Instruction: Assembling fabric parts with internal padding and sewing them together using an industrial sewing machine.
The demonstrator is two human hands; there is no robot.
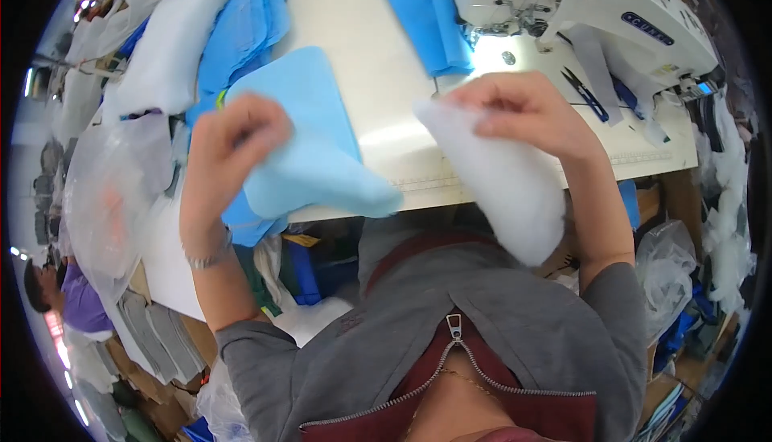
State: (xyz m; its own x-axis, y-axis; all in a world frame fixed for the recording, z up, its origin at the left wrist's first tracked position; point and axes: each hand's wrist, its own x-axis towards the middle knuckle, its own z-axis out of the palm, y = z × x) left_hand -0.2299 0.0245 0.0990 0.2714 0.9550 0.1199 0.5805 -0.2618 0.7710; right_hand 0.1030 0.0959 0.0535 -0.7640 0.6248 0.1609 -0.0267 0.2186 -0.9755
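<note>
Overhead, cream sewing table [362, 32] amid cluttered fabric piles [201, 32].

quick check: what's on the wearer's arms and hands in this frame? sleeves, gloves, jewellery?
Both hands, left hand and right hand, are bare, no gloves. Grey sleeves are pushed up past the elbows, leaving the forearms uncovered. A thin metallic bracelet sits on the left wrist. No rings can be made out.
</note>
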